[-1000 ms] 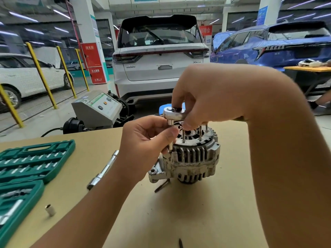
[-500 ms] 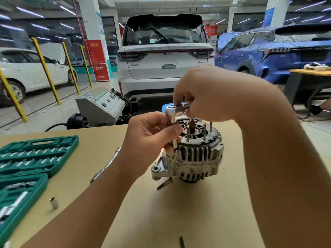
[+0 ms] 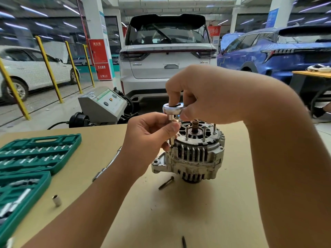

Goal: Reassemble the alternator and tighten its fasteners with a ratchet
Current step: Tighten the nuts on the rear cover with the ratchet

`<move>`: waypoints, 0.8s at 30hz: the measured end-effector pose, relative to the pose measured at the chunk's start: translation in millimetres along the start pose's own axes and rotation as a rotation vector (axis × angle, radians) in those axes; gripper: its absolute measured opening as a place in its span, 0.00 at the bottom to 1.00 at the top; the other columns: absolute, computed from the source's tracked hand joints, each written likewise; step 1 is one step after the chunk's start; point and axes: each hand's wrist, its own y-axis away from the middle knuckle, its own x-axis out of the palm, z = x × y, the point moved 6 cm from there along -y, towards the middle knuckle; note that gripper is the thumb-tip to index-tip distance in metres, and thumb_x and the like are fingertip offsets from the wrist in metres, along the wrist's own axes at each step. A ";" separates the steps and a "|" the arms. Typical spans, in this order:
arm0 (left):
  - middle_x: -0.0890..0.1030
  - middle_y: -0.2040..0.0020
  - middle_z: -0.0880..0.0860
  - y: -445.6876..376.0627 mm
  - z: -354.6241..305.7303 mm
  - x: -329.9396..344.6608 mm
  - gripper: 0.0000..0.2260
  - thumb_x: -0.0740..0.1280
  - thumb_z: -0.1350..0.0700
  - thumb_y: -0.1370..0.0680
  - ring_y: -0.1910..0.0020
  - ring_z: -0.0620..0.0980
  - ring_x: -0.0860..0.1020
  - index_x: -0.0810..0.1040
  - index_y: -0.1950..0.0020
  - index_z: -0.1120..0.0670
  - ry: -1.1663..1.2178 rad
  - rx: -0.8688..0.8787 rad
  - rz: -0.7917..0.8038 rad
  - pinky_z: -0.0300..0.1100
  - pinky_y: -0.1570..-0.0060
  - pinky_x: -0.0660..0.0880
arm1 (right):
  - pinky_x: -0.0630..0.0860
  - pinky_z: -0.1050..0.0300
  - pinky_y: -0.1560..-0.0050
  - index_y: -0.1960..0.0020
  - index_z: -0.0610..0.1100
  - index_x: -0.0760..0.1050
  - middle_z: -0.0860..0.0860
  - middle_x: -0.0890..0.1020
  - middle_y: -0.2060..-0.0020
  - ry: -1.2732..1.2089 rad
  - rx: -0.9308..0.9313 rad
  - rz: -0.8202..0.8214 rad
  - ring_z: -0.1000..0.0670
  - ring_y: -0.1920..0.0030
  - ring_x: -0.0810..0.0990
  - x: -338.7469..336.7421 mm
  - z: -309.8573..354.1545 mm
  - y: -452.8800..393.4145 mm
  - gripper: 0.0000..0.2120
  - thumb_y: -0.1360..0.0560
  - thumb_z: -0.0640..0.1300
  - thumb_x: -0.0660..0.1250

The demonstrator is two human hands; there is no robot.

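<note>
While right hand (image 3: 202, 97) grips ratchet (image 3: 173, 109) head, left hand (image 3: 152, 135) pinches its socket extension (image 3: 171, 133) on alternator (image 3: 195, 154), mid desk (image 3: 206, 212), red sign (image 3: 100, 59) text unreadable

Left of the left hand (image 3: 150, 138), a green socket case (image 3: 34, 154) lies open on the tan worktop (image 3: 206, 212), its rows filled with silver bits. Nearer than that hand, a single loose socket (image 3: 57, 200) stands on the worktop just beside the case. A dark bit (image 3: 183, 241) lies at the near edge, below both hands. Beyond the left hand, off the worktop, a grey machine (image 3: 105, 104) with a green-edged panel sits on the floor. Behind the right hand (image 3: 206, 93) a white SUV (image 3: 168, 56) is parked tail-on, with a blue car (image 3: 279, 49) to its right, and a white car (image 3: 34, 68) behind yellow posts (image 3: 48, 67) to the far left.
</note>
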 end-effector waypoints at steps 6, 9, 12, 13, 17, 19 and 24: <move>0.85 0.62 0.52 0.8 -0.1 2.7 0.03 0.76 0.56 0.27 0.66 0.47 0.81 0.88 0.54 0.50 -0.033 0.003 0.009 0.38 0.72 0.75 | 0.71 0.60 0.70 0.59 0.57 0.72 0.55 0.78 0.63 -0.074 0.001 0.043 0.56 0.69 0.76 -4.3 -4.2 7.4 0.14 0.24 0.42 0.73; 0.85 0.63 0.51 1.2 -1.9 4.0 0.04 0.75 0.54 0.26 0.67 0.45 0.81 0.87 0.53 0.52 -0.060 0.014 0.021 0.36 0.71 0.75 | 0.69 0.70 0.77 0.55 0.56 0.74 0.54 0.80 0.61 -0.186 0.007 -0.192 0.65 0.72 0.75 -24.3 -14.2 8.0 0.12 0.24 0.41 0.72; 0.86 0.61 0.50 0.1 -3.6 5.3 0.04 0.74 0.57 0.24 0.65 0.42 0.81 0.86 0.51 0.54 -0.128 0.039 0.058 0.32 0.66 0.75 | 0.65 0.73 0.78 0.44 0.60 0.76 0.54 0.79 0.58 -0.336 0.023 -0.410 0.64 0.74 0.72 -41.4 -23.8 13.3 0.17 0.22 0.39 0.69; 0.86 0.60 0.51 -0.1 -3.8 5.2 0.03 0.73 0.58 0.23 0.63 0.42 0.81 0.86 0.50 0.53 -0.142 0.036 0.072 0.32 0.65 0.75 | 0.65 0.73 0.79 0.44 0.62 0.78 0.57 0.79 0.56 -0.330 0.042 -0.377 0.63 0.73 0.72 -38.9 -24.8 13.0 0.19 0.21 0.37 0.68; 0.86 0.58 0.51 -1.7 -1.4 4.2 0.07 0.66 0.59 0.20 0.59 0.41 0.81 0.84 0.48 0.54 -0.166 0.000 0.159 0.28 0.61 0.72 | 0.77 0.65 0.65 0.55 0.59 0.85 0.61 0.82 0.56 -0.267 0.079 -0.108 0.58 0.61 0.80 -14.6 -20.7 5.7 0.10 0.23 0.44 0.71; 0.85 0.57 0.51 -1.7 1.0 5.2 0.09 0.63 0.60 0.19 0.61 0.41 0.79 0.83 0.48 0.54 -0.151 -0.016 0.206 0.29 0.62 0.71 | 0.80 0.51 0.57 0.57 0.58 0.85 0.58 0.82 0.59 -0.274 0.066 -0.024 0.52 0.58 0.82 -5.4 -16.1 3.6 0.01 0.27 0.52 0.75; 0.85 0.58 0.51 -0.4 2.9 8.2 0.10 0.60 0.62 0.17 0.62 0.42 0.79 0.81 0.46 0.57 -0.110 -0.033 0.272 0.30 0.63 0.72 | 0.79 0.54 0.53 0.58 0.59 0.85 0.60 0.83 0.56 -0.167 0.013 0.022 0.55 0.54 0.80 5.3 -9.9 -4.6 0.02 0.29 0.52 0.77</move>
